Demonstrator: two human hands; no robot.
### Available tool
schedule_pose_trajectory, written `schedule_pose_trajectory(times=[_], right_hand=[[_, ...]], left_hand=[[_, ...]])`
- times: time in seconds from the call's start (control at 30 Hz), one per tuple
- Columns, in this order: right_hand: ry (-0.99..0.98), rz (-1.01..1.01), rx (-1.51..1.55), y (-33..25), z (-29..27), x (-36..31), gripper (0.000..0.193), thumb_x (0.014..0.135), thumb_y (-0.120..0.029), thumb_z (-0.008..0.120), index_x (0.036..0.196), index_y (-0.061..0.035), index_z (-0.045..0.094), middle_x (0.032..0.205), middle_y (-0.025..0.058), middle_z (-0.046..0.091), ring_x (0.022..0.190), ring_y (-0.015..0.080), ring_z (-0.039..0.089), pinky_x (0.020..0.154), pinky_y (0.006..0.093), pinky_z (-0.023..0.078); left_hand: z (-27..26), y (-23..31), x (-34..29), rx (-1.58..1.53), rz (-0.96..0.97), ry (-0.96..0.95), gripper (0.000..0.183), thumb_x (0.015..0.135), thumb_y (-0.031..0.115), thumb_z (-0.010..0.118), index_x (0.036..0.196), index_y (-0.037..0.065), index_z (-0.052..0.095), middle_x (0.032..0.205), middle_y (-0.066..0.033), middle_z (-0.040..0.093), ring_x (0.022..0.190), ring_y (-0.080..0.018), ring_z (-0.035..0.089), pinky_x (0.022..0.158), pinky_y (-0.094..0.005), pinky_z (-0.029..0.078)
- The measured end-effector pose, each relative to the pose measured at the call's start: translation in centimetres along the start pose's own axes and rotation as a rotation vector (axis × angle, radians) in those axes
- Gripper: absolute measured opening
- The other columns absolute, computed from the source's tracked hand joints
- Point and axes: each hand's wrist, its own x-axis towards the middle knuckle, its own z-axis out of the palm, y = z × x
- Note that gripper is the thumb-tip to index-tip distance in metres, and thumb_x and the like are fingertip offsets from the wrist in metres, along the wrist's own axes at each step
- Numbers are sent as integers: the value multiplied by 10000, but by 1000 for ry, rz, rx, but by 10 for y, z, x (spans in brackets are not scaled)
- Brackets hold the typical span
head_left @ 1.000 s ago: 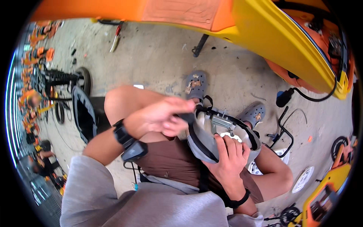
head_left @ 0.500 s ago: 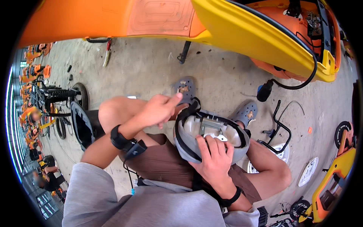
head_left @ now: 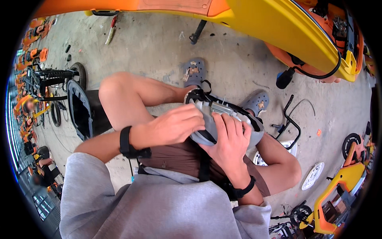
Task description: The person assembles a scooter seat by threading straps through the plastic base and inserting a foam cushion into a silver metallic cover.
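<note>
A rounded grey shell housing [head_left: 251,139] with a black rim, a pale inside and a metal bracket [head_left: 221,108] rests in my lap, tilted. My right hand [head_left: 229,137] grips its near side, thumb below and fingers bent over the rim by the bracket. At the left end of the shell is my left hand [head_left: 175,125], its fingers curled inward against the rim. Whatever those fingertips pinch is hidden behind the knuckles. A black strap loop [head_left: 206,86] sticks up from the far end of the shell.
An orange and yellow scooter body [head_left: 254,24] spans the far side, a black plug [head_left: 284,79] hanging from its cable. Left of my knee lies a dark hollow cover [head_left: 80,109]. On the right are a bent black bar [head_left: 293,123] and a white perforated plate [head_left: 313,176].
My left hand has come down from above the shell's left side onto its rim, fingers now curled. The shell has tipped, and my right hand stays on it. The whole view has shifted slightly.
</note>
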Motion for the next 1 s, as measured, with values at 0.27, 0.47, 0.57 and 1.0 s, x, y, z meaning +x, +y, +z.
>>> schedule_pose_trajectory(times=[0.27, 0.47, 0.57, 1.0], right_hand=[[40, 5, -4, -2, 6, -2, 738, 558, -386, 888, 1192, -88, 657, 1103, 58, 646, 1016, 228, 611, 941, 415, 390], [43, -3, 3, -3, 4, 0, 732, 586, -390, 869, 1211, -96, 629, 1104, 54, 621, 986, 232, 596, 927, 428, 397], [40, -2, 14, -3, 3, 0, 752, 566, -381, 875, 1217, -95, 628, 1107, 55, 618, 982, 234, 596, 928, 428, 398], [6, 5, 5, -3, -1, -1, 836, 496, -368, 902, 1234, -83, 632, 1133, 58, 620, 1017, 229, 598, 960, 445, 397]], left_hand=[[-11, -2, 6, 76, 38, -208, 274, 806, 165, 764, 962, 22, 590, 933, -108, 538, 910, -291, 546, 810, -394, 445], [-5, 10, 4, 50, -52, -140, 192, 799, 81, 740, 910, 37, 590, 905, -87, 544, 894, -273, 546, 804, -385, 413], [-8, 11, 3, 102, -40, -127, 171, 800, 42, 733, 893, 54, 590, 860, -74, 551, 844, -271, 554, 780, -375, 415], [-32, 7, 6, 90, -132, -458, 190, 888, 184, 743, 944, 37, 635, 954, -113, 592, 867, -310, 576, 788, -398, 445]])
